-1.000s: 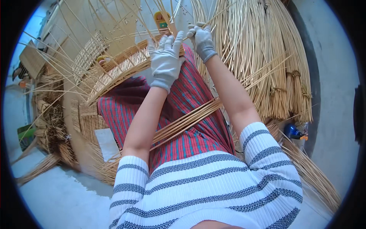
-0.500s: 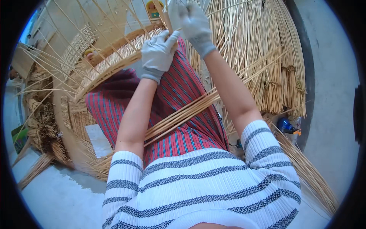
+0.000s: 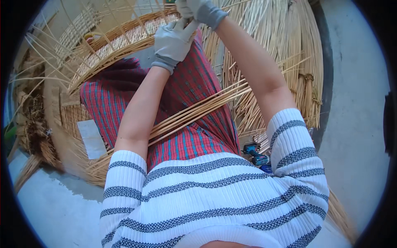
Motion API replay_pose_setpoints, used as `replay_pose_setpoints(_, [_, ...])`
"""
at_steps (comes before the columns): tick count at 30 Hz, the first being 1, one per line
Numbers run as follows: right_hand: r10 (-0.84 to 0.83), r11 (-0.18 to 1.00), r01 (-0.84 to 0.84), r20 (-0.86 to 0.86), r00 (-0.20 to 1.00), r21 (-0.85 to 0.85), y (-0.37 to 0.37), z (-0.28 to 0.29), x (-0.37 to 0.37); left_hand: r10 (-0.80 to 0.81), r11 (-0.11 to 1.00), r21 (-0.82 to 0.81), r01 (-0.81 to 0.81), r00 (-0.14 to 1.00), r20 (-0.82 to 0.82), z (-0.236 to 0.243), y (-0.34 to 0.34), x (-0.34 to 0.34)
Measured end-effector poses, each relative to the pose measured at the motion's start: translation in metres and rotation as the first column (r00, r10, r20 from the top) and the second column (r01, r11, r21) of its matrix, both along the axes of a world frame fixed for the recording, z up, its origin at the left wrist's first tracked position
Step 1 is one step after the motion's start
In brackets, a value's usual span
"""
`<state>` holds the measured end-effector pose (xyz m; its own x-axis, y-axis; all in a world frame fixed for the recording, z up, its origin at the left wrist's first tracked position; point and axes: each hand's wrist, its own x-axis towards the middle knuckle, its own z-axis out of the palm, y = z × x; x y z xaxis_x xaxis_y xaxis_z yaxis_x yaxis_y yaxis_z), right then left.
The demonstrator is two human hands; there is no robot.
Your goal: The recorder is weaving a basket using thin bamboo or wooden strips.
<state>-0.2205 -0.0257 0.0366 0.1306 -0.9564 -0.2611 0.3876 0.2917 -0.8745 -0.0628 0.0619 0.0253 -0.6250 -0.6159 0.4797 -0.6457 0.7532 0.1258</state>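
Observation:
A curved woven wicker piece (image 3: 120, 43), pale in the weave with a tan rim and upright cane stakes, arches over the far left of my lap. My left hand (image 3: 171, 43), in a white work glove with a grey cuff, is closed at its right end, thumb and forefinger pinching the edge. My right hand (image 3: 200, 10), gloved alike, is right beside the left fingertips at the top edge of the view. Its fingers are curled together, partly cut off, and what they pinch is hidden. Several long cane rods (image 3: 194, 113) lie across the red checked cloth (image 3: 198, 142) on my lap.
Large bundles of pale cane (image 3: 285, 49) spread on the floor at the right. A blue-and-black power tool (image 3: 256, 155) lies by my right hip. A white sheet (image 3: 91, 139) and brown fibre (image 3: 35, 128) are on the left, above more loose cane (image 3: 97, 167).
My right hand has moved left and in close to the left hand. The view has shifted a little, and the power tool by my right hip now shows more.

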Motion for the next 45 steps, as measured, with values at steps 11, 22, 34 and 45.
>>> replay_pose_setpoints(11, [-0.882,0.471,0.852,0.121,0.455,0.228,0.073,-0.011,-0.043,0.040,0.998,0.048,-0.030,0.972,-0.230,-0.009,0.007,-0.001])
replay_pose_setpoints(22, [-0.427,0.881,0.443,0.682,0.594,0.167,0.064,-0.031,-0.064,0.080,0.991,0.116,-0.063,0.985,-0.154,-0.010,0.007,-0.002])
replay_pose_setpoints(34, [-0.556,0.740,0.446,-0.084,0.827,-0.503,0.141,0.030,0.095,0.472,0.568,0.732,0.378,0.578,-0.665,-0.020,0.014,0.007])
replay_pose_setpoints(45, [-0.528,0.827,0.500,-0.663,0.531,-0.258,0.067,0.028,0.045,0.309,0.829,0.415,0.375,0.312,-0.898,0.030,0.028,0.044])
